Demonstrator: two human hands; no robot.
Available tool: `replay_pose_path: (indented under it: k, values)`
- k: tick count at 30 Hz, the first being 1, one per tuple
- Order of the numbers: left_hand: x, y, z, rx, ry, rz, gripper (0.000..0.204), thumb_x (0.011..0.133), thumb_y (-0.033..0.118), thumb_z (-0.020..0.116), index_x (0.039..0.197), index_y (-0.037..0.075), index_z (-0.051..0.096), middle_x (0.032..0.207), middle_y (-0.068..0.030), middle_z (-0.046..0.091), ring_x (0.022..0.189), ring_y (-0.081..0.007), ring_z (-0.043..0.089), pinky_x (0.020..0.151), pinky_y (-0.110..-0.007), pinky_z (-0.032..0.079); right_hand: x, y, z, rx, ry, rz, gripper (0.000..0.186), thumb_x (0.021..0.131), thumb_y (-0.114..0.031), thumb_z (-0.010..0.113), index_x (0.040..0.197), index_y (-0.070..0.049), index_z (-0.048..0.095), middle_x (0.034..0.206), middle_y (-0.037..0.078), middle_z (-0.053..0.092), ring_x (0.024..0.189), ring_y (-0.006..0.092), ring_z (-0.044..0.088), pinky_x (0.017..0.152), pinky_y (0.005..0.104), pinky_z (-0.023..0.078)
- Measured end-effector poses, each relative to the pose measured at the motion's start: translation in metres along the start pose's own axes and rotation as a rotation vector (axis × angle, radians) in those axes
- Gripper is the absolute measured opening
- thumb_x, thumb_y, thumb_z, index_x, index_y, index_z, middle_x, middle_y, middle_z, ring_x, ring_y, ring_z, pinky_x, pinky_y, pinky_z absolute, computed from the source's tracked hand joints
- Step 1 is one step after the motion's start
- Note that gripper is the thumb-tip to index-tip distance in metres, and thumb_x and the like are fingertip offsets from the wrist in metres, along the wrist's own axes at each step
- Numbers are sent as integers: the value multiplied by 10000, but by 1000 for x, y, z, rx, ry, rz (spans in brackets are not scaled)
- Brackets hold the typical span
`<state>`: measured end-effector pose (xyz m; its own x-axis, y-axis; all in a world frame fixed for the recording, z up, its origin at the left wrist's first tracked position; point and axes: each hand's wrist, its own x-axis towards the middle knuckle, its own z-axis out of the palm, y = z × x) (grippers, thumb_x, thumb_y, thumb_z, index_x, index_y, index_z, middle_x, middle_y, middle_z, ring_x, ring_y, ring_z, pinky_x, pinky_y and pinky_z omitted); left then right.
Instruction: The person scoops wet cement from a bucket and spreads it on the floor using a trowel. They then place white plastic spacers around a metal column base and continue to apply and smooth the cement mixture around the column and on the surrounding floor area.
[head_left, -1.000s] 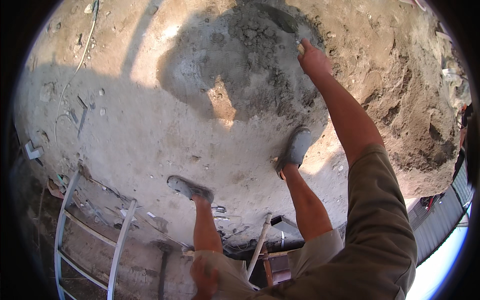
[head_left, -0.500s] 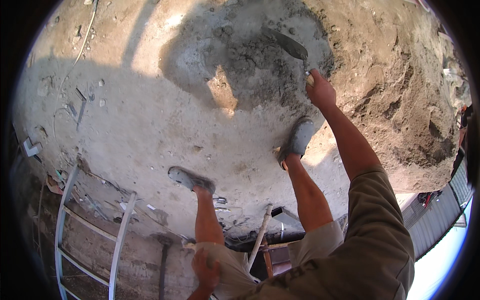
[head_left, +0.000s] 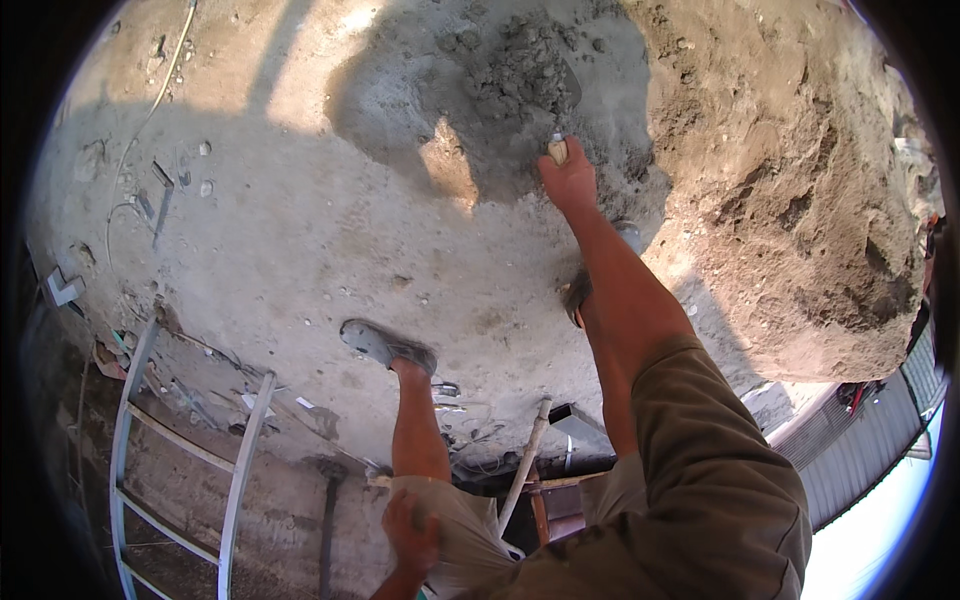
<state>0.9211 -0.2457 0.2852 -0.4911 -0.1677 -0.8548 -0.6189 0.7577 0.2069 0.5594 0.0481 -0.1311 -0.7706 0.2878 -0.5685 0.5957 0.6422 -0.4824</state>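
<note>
right hand [head_left: 568, 185]: and across it goes, folks! we see it further left than half a second ago, fingers wrapped firmly round the trowel's pale handle.
trowel [head_left: 557, 150]: there it is, at the lower right edge of the lumps; earlier its dark blade lay plain to see, pointing up and left, and now we can barely tell the blade from the grey around it.
wet mix [head_left: 520, 70]: we find the lumps bunched up near the top of the view, with a smooth grey stretch to their right where the blade was showing.
right forearm [head_left: 625, 275]: big change here! it now slants across the right shoe [head_left: 628, 236], which stood clear of it before; we catch only toe and heel.
left hand [head_left: 408, 530]: no change that we can spot, resting on the left thigh of the shorts [head_left: 465, 535], fingers loosely bent and unclenched, with nothing we can see in its grasp.
left shoe [head_left: 375, 343]: planted on the pale ground [head_left: 300, 250], much as it was.
sunlit patch [head_left: 450, 165]: bright at the lower left of the lumps, as before.
ladder [head_left: 240, 490]: lower left, and we see it holding its place.
</note>
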Motion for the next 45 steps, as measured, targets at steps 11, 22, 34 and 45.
replay_pose_path:
  k: [11, 22, 34, 45]
  values:
    - [-12, -16, 8, 9, 42, 9, 524, 802, 241, 715, 1268, 49, 570, 1353, -233, 533, 1232, -442, 502, 1051, -558, 350, -38, -11, -30, -433, -223, -113, 408, 897, -270, 608, 1258, -175, 445, 1139, 184, 642, 1045, 433, 637, 861, 562, 508]
    - [-17, -39, 18, -289, 250, -53, 536, 782, 221, 752, 1253, 25, 586, 1352, -243, 547, 1261, -431, 512, 1061, -528, 398, -109, -118, -113, -604, -71, -181, 403, 899, -262, 558, 1256, -121, 435, 1077, 282, 668, 994, 494, 645, 852, 593, 489]
    - [-69, -60, 108, -1001, 602, -233, 572, 858, 403, 688, 1305, 65, 570, 1332, -226, 559, 1255, -416, 530, 1051, -511, 433, -314, -275, -156, -891, -670, -665, 316, 744, -102, 613, 1044, -30, 546, 822, 198, 620, 720, 353, 604, 695, 452, 481]
    - [-244, -219, 163, -1492, 100, -555, 594, 863, 431, 688, 1278, 18, 586, 1247, -232, 648, 1176, -354, 630, 953, -485, 512, -593, -365, -33, -1773, -1160, -1003, 692, 697, -399, 880, 1171, -10, 559, 974, 217, 683, 922, 359, 677, 800, 450, 522]
